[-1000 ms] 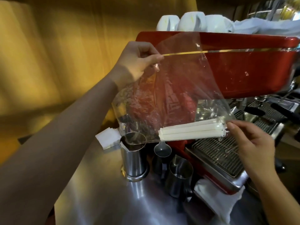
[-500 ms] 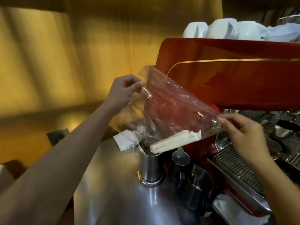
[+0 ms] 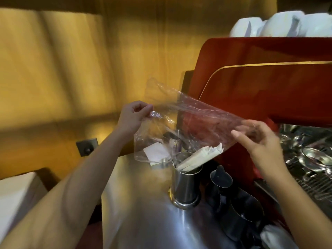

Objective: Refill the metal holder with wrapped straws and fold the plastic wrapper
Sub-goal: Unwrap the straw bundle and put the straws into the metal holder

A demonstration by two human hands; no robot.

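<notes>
Tipping the clear plastic wrapper [image 3: 197, 121] so the wrapped straws [image 3: 199, 157] are sliding out of its lower mouth into the metal holder [image 3: 186, 187], standing on the tabletop [image 3: 143, 212] below and between the two hands. Pinching one upper corner of the film with the left hand [image 3: 133, 117], fingers closed on it, raised and out to the far-left side. Gripping the opposite end with the right hand [image 3: 258, 139], fingers curled around the film just above the straws' upper ends. Leaning already into the holder at a slant, lower ends inside the rim, upper ends resting against the bag's edge near the right hand.

Doing this well, by judgement: keeping the wrapper stretched taut between both hands so nothing snags in a crease; keeping its mouth right over the holder's opening; raising the right-hand end gently so the bundle drops in together rather than spilling toward the dark pitchers [image 3: 221, 178] beneath the right hand; avoiding knocking the holder while drawing the film clear.
</notes>
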